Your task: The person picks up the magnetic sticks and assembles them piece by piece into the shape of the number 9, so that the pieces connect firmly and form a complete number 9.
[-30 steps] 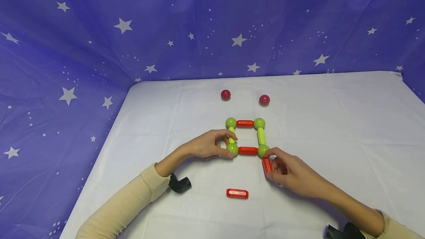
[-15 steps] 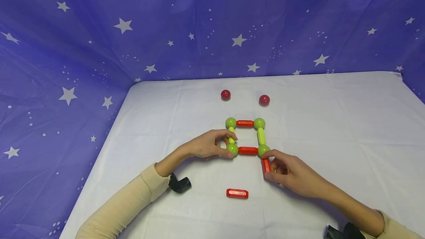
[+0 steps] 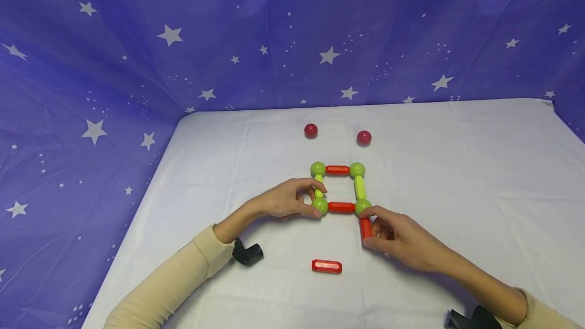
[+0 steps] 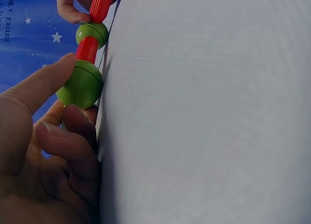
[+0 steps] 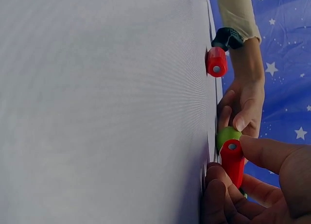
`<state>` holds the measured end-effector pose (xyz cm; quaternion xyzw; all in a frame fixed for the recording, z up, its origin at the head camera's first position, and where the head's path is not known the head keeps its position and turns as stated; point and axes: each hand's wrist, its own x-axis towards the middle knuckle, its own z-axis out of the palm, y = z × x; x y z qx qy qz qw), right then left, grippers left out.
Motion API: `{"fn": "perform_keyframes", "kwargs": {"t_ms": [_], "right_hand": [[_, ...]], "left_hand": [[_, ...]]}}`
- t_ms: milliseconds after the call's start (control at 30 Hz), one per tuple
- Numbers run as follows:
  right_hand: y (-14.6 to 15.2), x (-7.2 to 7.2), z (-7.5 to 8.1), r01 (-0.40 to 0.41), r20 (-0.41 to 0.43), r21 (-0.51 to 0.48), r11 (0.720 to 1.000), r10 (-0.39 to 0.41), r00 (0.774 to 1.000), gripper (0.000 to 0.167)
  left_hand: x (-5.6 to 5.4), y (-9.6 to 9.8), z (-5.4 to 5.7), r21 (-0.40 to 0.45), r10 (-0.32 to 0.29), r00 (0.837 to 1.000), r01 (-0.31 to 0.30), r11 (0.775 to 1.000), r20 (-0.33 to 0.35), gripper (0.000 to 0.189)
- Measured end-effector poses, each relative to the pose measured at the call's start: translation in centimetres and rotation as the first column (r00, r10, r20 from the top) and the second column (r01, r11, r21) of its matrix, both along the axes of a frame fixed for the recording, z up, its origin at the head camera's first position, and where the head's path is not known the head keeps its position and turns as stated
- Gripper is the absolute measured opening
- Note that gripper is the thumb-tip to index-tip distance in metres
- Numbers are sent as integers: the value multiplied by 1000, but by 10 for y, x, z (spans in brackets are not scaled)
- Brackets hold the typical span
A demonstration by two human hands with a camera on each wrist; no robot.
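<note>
A square frame of green balls joined by red rods and yellow-green rods lies on the white cloth. My left hand (image 3: 288, 199) holds its near-left green ball (image 3: 322, 205), thumb on the near side and fingers reaching over the left yellow-green rod (image 3: 318, 187). Between thumb and fingers, my right hand (image 3: 404, 240) pinches a red rod (image 3: 365, 228). That rod's far end meets the near-right green ball (image 3: 363, 205), and it points toward me. In the right wrist view, a round metal tip shows on the near end of the pinched red rod (image 5: 233, 165).
A loose red rod (image 3: 326, 266) lies in front of the frame. Two dark red balls (image 3: 311, 130) sit apart behind it. A blue star-patterned cloth (image 3: 292, 34) hangs beyond the table's back edge. Black wrist mounts (image 3: 248, 254) are on both forearms.
The near end of the pinched red rod has swung slightly left with my right fingertips, so it stands straighter below the ball. My left hand and the frame have stayed still.
</note>
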<state>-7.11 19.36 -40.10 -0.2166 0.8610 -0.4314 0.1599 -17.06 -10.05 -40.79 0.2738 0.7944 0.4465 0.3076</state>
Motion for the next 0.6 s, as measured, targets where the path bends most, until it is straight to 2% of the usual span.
{"fn": "perform_keyframes", "kwargs": {"t_ms": [600], "right_hand": [[1, -1, 1, -15, 7, -9, 1000, 15, 1000, 42]], "left_hand": [[0, 0, -1, 0, -7, 1000, 7, 1000, -6, 48]]}}
